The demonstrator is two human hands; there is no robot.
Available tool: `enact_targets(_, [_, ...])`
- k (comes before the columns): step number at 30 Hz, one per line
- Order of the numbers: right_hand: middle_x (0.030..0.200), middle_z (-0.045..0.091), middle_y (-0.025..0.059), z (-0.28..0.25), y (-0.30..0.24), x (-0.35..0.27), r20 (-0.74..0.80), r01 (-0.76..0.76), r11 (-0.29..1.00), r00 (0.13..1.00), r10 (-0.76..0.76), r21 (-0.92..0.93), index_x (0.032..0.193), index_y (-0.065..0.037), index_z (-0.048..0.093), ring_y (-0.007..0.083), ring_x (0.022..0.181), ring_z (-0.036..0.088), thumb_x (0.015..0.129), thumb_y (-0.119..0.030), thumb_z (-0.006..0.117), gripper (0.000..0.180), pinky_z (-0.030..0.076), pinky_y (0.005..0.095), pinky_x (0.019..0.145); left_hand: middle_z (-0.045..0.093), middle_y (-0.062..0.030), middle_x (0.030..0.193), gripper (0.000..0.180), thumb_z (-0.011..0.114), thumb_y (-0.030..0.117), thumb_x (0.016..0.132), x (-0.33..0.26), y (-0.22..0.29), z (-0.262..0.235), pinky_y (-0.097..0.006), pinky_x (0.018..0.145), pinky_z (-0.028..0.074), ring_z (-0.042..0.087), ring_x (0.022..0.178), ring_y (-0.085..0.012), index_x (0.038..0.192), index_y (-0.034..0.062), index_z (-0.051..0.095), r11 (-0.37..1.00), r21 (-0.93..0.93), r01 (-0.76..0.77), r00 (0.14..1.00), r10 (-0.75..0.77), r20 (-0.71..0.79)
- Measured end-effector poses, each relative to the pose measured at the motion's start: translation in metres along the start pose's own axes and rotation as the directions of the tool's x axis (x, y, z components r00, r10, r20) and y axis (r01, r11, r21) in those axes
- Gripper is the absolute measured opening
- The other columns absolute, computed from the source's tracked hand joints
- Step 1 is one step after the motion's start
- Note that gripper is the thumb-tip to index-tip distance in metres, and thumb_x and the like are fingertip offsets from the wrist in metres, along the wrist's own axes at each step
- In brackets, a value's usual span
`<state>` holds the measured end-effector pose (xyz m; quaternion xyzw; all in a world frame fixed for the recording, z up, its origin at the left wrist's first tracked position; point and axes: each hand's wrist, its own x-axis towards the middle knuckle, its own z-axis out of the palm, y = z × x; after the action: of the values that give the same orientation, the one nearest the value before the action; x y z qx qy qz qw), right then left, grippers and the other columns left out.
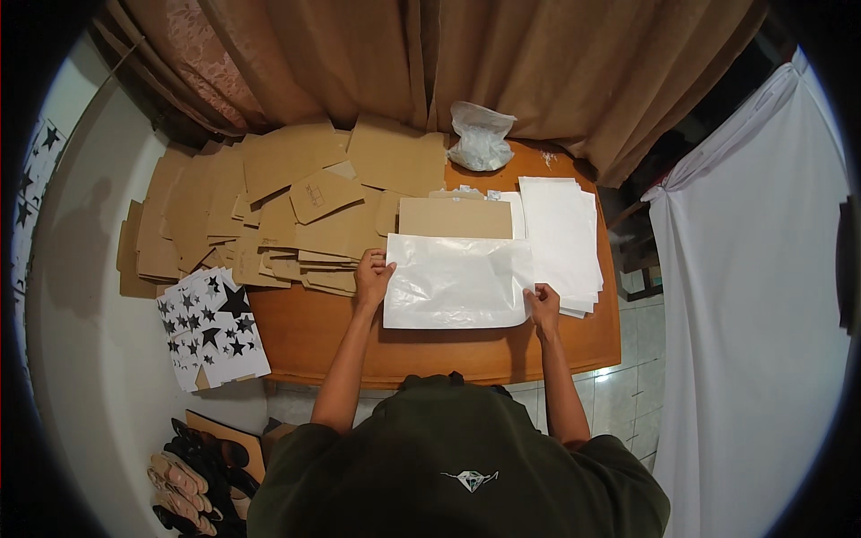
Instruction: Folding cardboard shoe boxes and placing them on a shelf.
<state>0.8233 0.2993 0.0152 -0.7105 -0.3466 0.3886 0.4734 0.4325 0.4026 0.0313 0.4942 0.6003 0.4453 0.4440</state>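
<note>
A glossy white sheet [459, 285] with creases lies over the near part of the table, held at its two sides. My left hand [373, 276] is closed on its left edge, fingers at the upper left side. Near the lower right corner, my right hand [543, 310] pinches the opposite edge. Just beyond the sheet's far edge shows a flat piece of brown cardboard [455, 218], partly covered by it. Whether the sheet touches that cardboard, I cannot tell.
Brown cardboard pieces [305, 238] pile up on the left of the wooden table [574, 345]. White paper [558, 238] is stacked at the right, a plastic bag [482, 139] stands behind. Star-printed sheets [215, 332] overhang the left edge; shoes [184, 484] are below.
</note>
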Motion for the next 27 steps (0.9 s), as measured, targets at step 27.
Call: enact_targets(27, [0.122, 0.058, 0.0232, 0.015, -0.085, -0.046, 0.030, 0.311, 0.708, 0.925, -0.380, -0.634, 0.121, 0.000, 0.061, 0.0391, 0.115, 0.054, 0.090, -0.021, 0.074, 0.040, 0.046, 0.0467, 0.097, 0.057, -0.0173, 0.129, 0.042, 0.071, 0.016, 0.092, -0.092, 0.068, -0.008, -0.048, 0.102, 0.046, 0.052, 0.126, -0.0369, 0.129, 0.0047, 0.058, 0.882, 0.404, -0.243, 0.968, 0.193, 0.160])
